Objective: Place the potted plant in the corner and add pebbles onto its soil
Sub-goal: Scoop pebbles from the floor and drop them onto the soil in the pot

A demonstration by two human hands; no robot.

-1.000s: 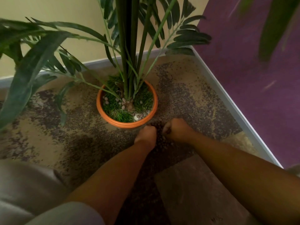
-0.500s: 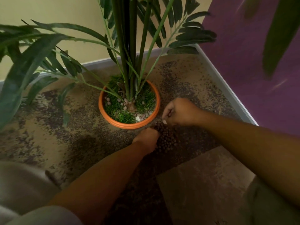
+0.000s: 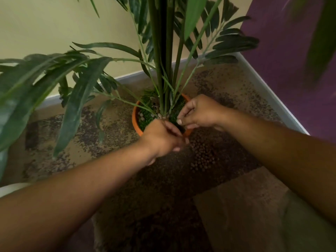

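Note:
The potted plant stands in the corner, an orange pot (image 3: 135, 122) with tall green stems (image 3: 163, 70) and green moss on the soil. A few pale pebbles (image 3: 141, 115) lie on the soil at the left. My right hand (image 3: 200, 113) hovers over the pot's right side, fingers and thumb pinched together. My left hand (image 3: 161, 137) sits over the pot's near rim, fingers curled in. Both hide whatever they hold. A pile of small brown pebbles (image 3: 203, 155) lies on the floor just in front of the pot.
A cream wall (image 3: 54, 24) and a purple wall (image 3: 291, 79) meet behind the pot, with a grey skirting board (image 3: 269, 95) along both. Long leaves (image 3: 76, 99) hang low at the left. The floor is mottled brown, with a plain tile (image 3: 236, 206) near me.
Both hands have lifted from the pebble pile on the floor up to the pot; the right hand rose first, the left followed. The view has moved closer to the plant.

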